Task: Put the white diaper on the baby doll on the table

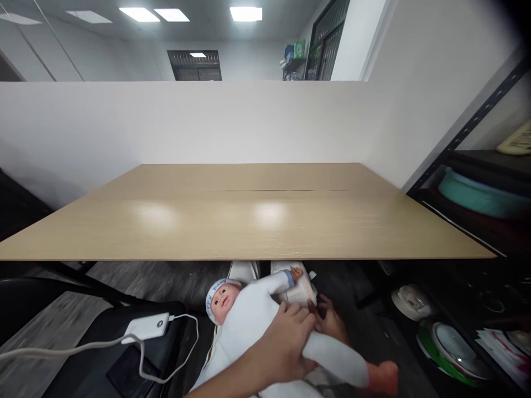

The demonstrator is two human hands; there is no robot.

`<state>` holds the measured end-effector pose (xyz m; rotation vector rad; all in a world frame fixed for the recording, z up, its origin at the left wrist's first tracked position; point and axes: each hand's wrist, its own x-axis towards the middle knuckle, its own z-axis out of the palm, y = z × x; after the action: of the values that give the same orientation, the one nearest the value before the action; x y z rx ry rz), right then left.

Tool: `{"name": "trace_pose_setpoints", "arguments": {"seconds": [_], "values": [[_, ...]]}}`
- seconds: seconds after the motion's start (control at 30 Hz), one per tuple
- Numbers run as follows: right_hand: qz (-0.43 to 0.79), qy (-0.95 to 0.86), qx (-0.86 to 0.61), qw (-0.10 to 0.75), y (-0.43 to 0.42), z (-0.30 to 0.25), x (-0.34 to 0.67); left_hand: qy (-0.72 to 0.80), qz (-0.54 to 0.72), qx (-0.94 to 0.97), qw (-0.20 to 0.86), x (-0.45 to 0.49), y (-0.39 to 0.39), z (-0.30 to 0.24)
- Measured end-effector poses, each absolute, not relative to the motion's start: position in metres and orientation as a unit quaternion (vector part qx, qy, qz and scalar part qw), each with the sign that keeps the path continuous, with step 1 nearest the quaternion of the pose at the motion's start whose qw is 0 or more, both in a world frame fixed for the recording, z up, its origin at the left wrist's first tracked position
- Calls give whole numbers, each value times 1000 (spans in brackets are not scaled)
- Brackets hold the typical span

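A baby doll [244,320] in a white suit and a white cap with blue lettering lies on its back below the table's near edge. Its head points left, one arm with a blue cuff is raised, and a bare foot [384,377] sticks out at the lower right. My left hand [286,342] comes in from the bottom and lies across the doll's hip and thigh, fingers closed on the white cloth. My right hand [332,323] sits just behind the doll's leg, partly hidden, its fingers curled against the doll's side. A white folded item [299,292] lies by the doll's raised arm.
A tan wooden table [249,221] spans the view, with a white partition [207,121] behind it. A white power bank [148,327] with its cable rests on a black chair at the left. Black shelving at the right holds a teal bowl [481,193] and plates [450,342].
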<state>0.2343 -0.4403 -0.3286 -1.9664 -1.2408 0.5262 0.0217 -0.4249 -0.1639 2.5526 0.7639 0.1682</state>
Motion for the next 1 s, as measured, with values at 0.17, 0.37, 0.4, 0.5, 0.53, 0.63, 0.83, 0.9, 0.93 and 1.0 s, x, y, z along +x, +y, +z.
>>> {"name": "trace_pose_setpoints", "arguments": {"seconds": [0.17, 0.37, 0.4, 0.5, 0.53, 0.63, 0.83, 0.9, 0.93, 1.0], "values": [[30, -607, -720, 334, -432, -333, 227, 227, 9, 957, 180, 22, -435, -195], [75, -703, -661, 252, -396, -328, 206, 223, 19, 960, 170, 21, -435, -202], [90, -693, -674, 240, -388, -331, 203, 219, 18, 961, 165, 22, -434, -202], [147, -657, -708, 215, -366, -343, 199, 213, 15, 967, 139, 24, -433, -206], [166, -647, -712, 217, -359, -346, 199, 212, 19, 969, 130, 24, -433, -207], [208, -618, -712, 260, -342, -352, 201, 209, 44, 972, 100, 26, -432, -213], [204, -555, -741, 318, -317, -355, 206, 210, 68, 970, 100, 22, -431, -220], [200, -544, -742, 336, -312, -354, 212, 213, 68, 969, 108, 21, -431, -220], [198, -541, -740, 349, -311, -354, 217, 215, 68, 968, 110, 21, -431, -220], [194, -539, -728, 377, -312, -352, 228, 217, 65, 967, 117, 21, -430, -218]]}}
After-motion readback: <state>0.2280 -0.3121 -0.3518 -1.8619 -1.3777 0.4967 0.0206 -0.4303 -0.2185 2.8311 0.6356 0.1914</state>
